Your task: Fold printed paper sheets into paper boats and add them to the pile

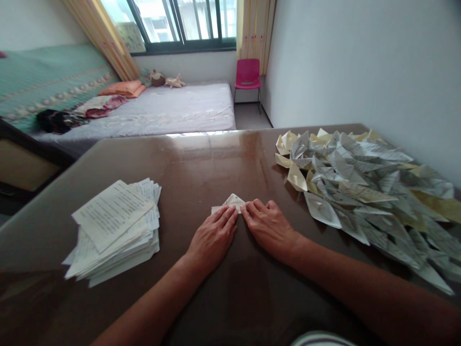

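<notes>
A small folded piece of printed paper (232, 202) lies on the dark brown table (201, 158) in front of me. My left hand (212, 238) lies flat on its left part, fingers stretched out and pressing down. My right hand (268, 226) lies flat on its right part in the same way, fingertips touching the paper. The two hands meet at the fingertips and hide most of the paper; only its pointed top and left corner show.
A stack of printed sheets (115, 228) lies on the table at the left. A large heap of folded paper boats (363, 187) covers the right side by the white wall. Beyond the table are a bed (162, 110) and a pink chair (248, 77).
</notes>
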The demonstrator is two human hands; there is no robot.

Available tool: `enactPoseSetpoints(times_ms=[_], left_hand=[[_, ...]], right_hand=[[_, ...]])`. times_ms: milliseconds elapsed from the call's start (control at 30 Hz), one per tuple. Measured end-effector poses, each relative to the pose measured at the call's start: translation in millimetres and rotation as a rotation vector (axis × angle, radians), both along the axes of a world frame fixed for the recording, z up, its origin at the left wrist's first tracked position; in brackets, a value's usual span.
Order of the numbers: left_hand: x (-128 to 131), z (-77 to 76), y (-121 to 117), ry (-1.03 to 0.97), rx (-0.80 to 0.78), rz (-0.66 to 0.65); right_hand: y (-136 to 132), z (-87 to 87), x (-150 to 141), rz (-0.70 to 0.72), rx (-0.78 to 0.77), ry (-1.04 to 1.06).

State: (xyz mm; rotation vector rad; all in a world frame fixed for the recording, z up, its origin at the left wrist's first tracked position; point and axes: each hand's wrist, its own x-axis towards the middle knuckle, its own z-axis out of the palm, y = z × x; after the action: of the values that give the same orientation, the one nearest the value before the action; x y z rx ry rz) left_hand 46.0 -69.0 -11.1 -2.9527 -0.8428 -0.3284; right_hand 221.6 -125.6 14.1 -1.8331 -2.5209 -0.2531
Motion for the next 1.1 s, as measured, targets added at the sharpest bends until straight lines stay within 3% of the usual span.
enactPoseSetpoints(times_ms=[333, 533, 733, 833, 1100], left_hand=[[-7, 12.8, -7, 0.073, 0.18, 0.145], [-8, 18.3, -5, 0.07, 0.194, 0.156], [-11, 14.1, 4, 0.018, 0.201, 0.14], [-13, 12.2, 7, -0.005, 0.191, 0.151], [-9, 12.8, 6, -0.07, 0.243, 0.11]], right_hand=[[-8, 10.0, -1, -0.088, -0.109, -0.093], [-4, 12.9, 4, -0.147, -0.17, -0.071], [25, 9.7, 35, -0.166, -0.052, 0.207], [34, -0.7, 46, -0.103, -0.084, 0.401], [38, -21.4, 44, 0.007, -0.139, 0.696]])
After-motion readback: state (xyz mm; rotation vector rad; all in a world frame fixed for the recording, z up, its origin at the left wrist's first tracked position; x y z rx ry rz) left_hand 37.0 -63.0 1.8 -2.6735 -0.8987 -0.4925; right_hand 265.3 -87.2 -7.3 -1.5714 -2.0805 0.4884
